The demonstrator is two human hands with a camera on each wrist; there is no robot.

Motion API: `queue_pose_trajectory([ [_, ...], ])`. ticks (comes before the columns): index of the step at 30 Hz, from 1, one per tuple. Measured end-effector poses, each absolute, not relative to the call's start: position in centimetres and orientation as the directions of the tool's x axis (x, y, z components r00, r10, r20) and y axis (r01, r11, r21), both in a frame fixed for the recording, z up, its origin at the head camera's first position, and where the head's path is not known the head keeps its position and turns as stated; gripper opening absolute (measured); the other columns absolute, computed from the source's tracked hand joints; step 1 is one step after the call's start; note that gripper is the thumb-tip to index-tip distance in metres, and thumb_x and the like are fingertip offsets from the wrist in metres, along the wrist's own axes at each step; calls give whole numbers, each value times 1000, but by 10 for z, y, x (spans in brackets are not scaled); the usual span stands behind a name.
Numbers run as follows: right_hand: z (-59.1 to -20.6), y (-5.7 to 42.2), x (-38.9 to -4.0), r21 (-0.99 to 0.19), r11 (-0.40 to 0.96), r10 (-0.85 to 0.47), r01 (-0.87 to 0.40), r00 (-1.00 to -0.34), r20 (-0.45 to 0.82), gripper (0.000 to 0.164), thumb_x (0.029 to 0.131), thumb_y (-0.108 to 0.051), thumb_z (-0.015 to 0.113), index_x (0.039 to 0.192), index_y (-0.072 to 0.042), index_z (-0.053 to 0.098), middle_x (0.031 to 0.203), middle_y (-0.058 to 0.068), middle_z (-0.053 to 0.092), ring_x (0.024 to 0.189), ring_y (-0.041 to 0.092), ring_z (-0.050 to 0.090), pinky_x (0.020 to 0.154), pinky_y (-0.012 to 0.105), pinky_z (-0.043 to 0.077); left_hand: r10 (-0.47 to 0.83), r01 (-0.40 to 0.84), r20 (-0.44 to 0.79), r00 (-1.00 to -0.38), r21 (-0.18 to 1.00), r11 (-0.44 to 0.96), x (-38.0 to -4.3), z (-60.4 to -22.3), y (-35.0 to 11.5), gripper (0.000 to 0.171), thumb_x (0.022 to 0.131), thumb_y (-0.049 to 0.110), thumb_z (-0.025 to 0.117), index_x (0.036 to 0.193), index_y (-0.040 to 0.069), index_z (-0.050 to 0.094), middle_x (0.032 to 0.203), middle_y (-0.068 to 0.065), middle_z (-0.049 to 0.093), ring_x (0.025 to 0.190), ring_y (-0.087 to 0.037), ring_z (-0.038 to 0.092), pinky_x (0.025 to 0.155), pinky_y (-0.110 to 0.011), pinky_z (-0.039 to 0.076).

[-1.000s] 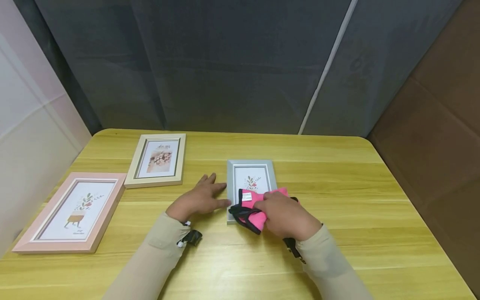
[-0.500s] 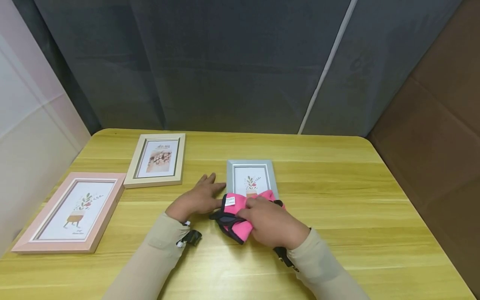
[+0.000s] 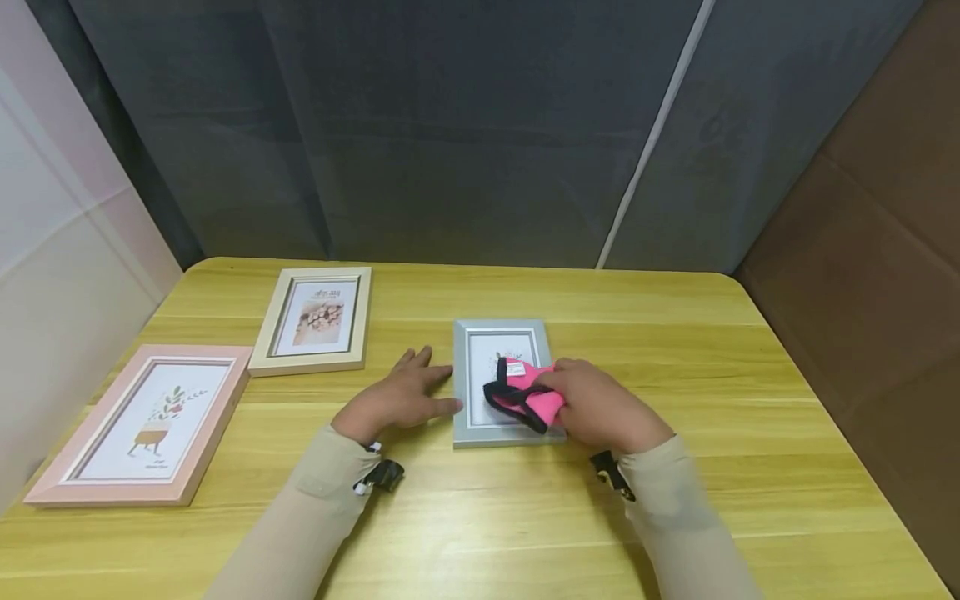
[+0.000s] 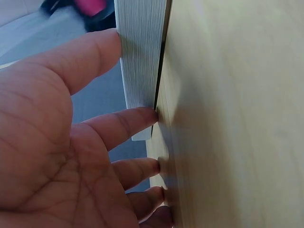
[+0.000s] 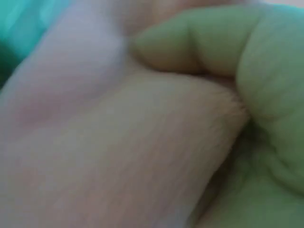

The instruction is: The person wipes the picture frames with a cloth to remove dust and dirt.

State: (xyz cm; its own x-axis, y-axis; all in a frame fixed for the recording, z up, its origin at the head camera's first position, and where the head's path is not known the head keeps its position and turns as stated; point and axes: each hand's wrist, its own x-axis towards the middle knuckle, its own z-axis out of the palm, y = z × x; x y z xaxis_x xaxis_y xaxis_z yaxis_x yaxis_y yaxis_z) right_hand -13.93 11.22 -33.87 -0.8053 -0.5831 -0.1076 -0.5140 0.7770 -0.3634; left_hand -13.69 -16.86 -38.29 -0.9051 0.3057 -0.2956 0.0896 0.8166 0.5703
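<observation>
A silver-grey picture frame point(image 3: 462, 367) with a plant print lies face up at mid-table. My left hand point(image 3: 401, 396) is beside its left edge, fingers spread and fairly straight. In the left wrist view the thumb point(image 4: 95, 54) touches the frame's side point(image 4: 142, 61), and the index fingertip reaches its lower edge, close to the wood. My right hand point(image 3: 600, 408) grips a bunched pink cloth point(image 3: 536, 400) with black edging and a white label, over the right part of the glass. It covers part of the print. The right wrist view is a blurred close-up of curled fingers point(image 5: 199, 42).
Left of the hands lie a cream picture frame point(image 3: 348, 362) at the back and a larger pink one point(image 3: 142, 493) nearer the front, both face up. A dark grey curtain point(image 3: 450, 150) stands behind the wooden table point(image 3: 712, 500), with a brown panel point(image 3: 877, 233) at right.
My right hand has swept the cloth left and toward me across the frame's lower part, then back right and farther away. The left hand and frame have stayed nearly still.
</observation>
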Motion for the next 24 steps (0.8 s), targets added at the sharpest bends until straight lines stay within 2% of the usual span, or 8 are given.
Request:
queue_pose_trajectory([
  [3, -340, 137, -155, -362, 808, -498, -466, -867, 4, 36, 87, 4, 61, 120, -9, 70, 95, 7, 58, 87, 25, 53, 80, 40, 48, 312, 92, -296, -903, 576, 813, -137, -383, -168, 71, 95, 44, 64, 150, 5, 43, 161, -27, 7, 148, -46, -1, 115, -64, 8],
  [6, -347, 168, -170, -335, 853, -381, -400, -916, 125, 37, 87, 6, 59, 122, -4, 67, 101, 14, 57, 95, 33, 52, 87, 50, 47, 313, 94, -296, -902, 574, 813, -137, -383, -167, 70, 95, 44, 63, 150, 5, 43, 162, -27, 7, 148, -46, -1, 115, -64, 9],
  [9, -359, 198, -181, -323, 885, -292, -336, -940, 177, 39, 88, 9, 55, 125, 1, 63, 108, 23, 54, 103, 42, 49, 90, 58, 43, 307, 88, -299, -903, 572, 815, -137, -382, -167, 70, 95, 44, 63, 150, 5, 43, 162, -27, 8, 148, -45, -1, 114, -65, 10],
  [12, -368, 222, -183, -313, 912, -260, -265, -964, 59, 43, 90, 4, 53, 132, 5, 57, 117, 31, 51, 110, 48, 48, 93, 62, 42, 303, 80, -303, -903, 575, 814, -136, -382, -166, 70, 95, 44, 64, 150, 6, 43, 162, -27, 8, 148, -46, 0, 114, -65, 10],
  [15, -368, 235, -181, -322, 927, -253, -192, -954, -159, 58, 87, -5, 58, 143, 7, 46, 131, 35, 43, 117, 49, 46, 95, 65, 41, 301, 78, -303, -904, 576, 814, -137, -383, -165, 70, 95, 44, 64, 150, 6, 44, 162, -27, 9, 148, -46, 0, 114, -65, 10],
  [17, -361, 235, -178, -336, 928, -252, -159, -933, -256, 69, 84, -11, 61, 148, 5, 39, 140, 34, 38, 122, 48, 45, 97, 64, 40, 304, 84, -299, -905, 574, 814, -137, -384, -165, 70, 95, 45, 64, 150, 6, 44, 161, -27, 9, 148, -46, 1, 114, -65, 10],
  [20, -347, 225, -172, -370, 909, -292, -192, -927, -236, 72, 87, -17, 63, 150, 2, 36, 149, 32, 33, 128, 48, 42, 100, 64, 38, 327, 119, -276, -904, 571, 812, -137, -385, -167, 71, 95, 46, 62, 150, 4, 43, 161, -29, 11, 147, -48, 2, 115, -64, 10],
  [24, -336, 194, -168, -394, 862, -365, -319, -930, -47, 64, 97, -23, 58, 151, 3, 35, 155, 31, 28, 141, 47, 29, 111, 62, 27, 347, 194, -183, -920, 556, 808, -135, -380, -170, 67, 100, 43, 57, 149, 1, 42, 159, -30, 19, 146, -49, 10, 116, -60, 14],
])
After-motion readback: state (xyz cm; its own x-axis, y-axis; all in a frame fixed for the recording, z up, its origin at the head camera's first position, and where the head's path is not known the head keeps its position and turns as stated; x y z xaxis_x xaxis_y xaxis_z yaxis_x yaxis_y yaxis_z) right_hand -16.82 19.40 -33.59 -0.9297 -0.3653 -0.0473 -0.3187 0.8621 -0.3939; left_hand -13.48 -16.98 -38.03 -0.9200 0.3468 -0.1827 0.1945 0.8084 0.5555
